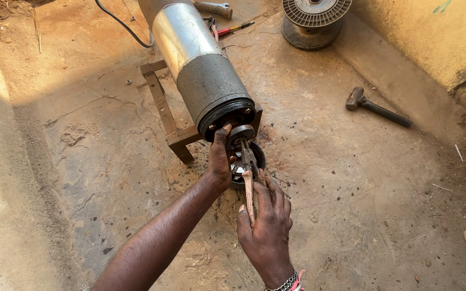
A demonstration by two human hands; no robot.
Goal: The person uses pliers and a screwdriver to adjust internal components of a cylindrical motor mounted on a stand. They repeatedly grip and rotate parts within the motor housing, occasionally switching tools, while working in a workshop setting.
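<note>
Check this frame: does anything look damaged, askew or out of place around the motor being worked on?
The concrete floor is cracked left of the metal stand. A hammer lies loose near the right wall. Otherwise nothing stands out: the right hand holds pliers at the motor end.

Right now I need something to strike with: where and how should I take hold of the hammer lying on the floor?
Grip the hammer by its long dark handle near the free lower-right end, coming from above: it lies flat, head toward the upper left, with bare floor around it.
</note>
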